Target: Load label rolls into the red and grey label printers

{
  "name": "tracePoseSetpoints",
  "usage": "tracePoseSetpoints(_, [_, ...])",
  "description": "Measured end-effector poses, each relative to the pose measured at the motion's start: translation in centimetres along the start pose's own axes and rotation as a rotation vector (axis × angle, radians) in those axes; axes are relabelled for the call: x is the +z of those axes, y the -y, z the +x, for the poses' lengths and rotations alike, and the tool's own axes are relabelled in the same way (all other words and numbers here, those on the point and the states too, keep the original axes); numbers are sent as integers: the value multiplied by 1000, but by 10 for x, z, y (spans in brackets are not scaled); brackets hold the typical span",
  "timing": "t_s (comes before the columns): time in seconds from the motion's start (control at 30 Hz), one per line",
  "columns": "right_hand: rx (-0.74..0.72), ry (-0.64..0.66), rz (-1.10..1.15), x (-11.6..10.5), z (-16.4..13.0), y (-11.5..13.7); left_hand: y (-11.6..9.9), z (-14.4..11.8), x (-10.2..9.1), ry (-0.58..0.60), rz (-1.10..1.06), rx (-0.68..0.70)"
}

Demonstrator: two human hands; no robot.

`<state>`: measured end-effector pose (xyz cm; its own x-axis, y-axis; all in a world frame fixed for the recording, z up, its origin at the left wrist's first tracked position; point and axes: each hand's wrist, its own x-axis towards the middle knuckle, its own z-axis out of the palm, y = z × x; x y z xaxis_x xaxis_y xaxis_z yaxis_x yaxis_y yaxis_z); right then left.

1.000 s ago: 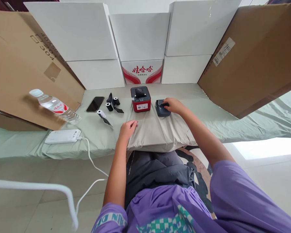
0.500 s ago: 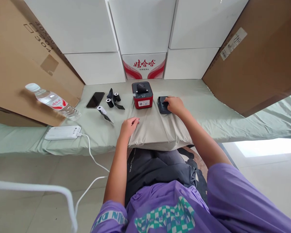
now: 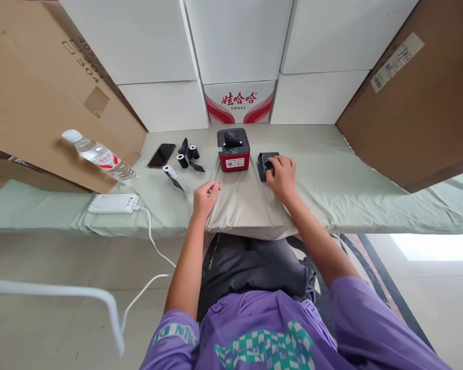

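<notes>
My right hand (image 3: 283,177) has its bent fingers and thumb on the right side of a small black boxy device (image 3: 269,155), which lies on the cloth and is partly covered by them. My left hand (image 3: 205,198) rests near the front edge of the cloth with its fingers curled together. A small dark spot shows between those fingers, too small to make out. Between and beyond my hands stands a red and black receipt printer (image 3: 233,150) with a dark strip on its top.
Several small paper rolls (image 3: 182,161) with dark tails and a phone (image 3: 161,155) lie left. A leaning water bottle (image 3: 100,156) and a white power bank (image 3: 113,204) with a cable are further left. White boxes (image 3: 239,103) wall the back; cardboard (image 3: 420,103) flanks the right.
My right hand has shifted from the top of the black device to its right side, its fingers spread wider. The left hand stays almost in place. The view has turned slightly.
</notes>
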<state>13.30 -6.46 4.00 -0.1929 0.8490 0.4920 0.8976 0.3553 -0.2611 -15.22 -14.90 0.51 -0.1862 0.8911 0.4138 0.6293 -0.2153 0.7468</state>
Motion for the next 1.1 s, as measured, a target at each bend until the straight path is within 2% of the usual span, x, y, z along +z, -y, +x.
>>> tracePoseSetpoints(0.07, [-36, -133, 24, 13, -19, 6, 6, 10, -17, -227, -20, -27])
tracePoseSetpoints(0.17, [-114, -180, 63, 28, -30, 11, 24, 37, -54, -535, 41, -130])
tracePoseSetpoints(0.23, [-113, -198, 92, 33, -29, 10, 40, 59, -78, -598, 108, -204])
tracePoseSetpoints(0.3, [-66, -214, 121, 33, -26, 9, 55, 79, -96, -549, 153, -312])
tracePoseSetpoints(0.4, [5, -192, 157, 29, -25, 10, 69, 99, -107, -360, 231, -442])
tracePoseSetpoints(0.5, [32, -121, 186, 24, -28, 13, 66, 110, -110, -139, 401, -481])
tracePoseSetpoints(0.57, [45, -95, 199, 22, -29, 14, 53, 114, -108, -94, 522, -453])
tracePoseSetpoints(0.67, [61, -99, 206, 21, -28, 14, 22, 118, -94, -213, 580, -265])
tracePoseSetpoints(0.7, [64, -102, 206, 21, -28, 14, 10, 119, -86, -211, 567, -178])
tracePoseSetpoints(0.73, [65, -103, 206, 21, -27, 14, -1, 121, -76, -168, 546, -100])
tracePoseSetpoints(0.8, [64, -100, 205, 22, -27, 14, -21, 124, -55, 16, 522, 17])
tracePoseSetpoints(0.9, [63, -100, 213, 23, -28, 12, -38, 130, -29, 216, 567, 48])
tracePoseSetpoints(0.97, [73, -112, 223, 24, -29, 10, -42, 136, -20, 255, 594, 29])
tracePoseSetpoints(1.1, [84, -127, 262, 25, -28, 8, -46, 146, -19, 264, 664, 81])
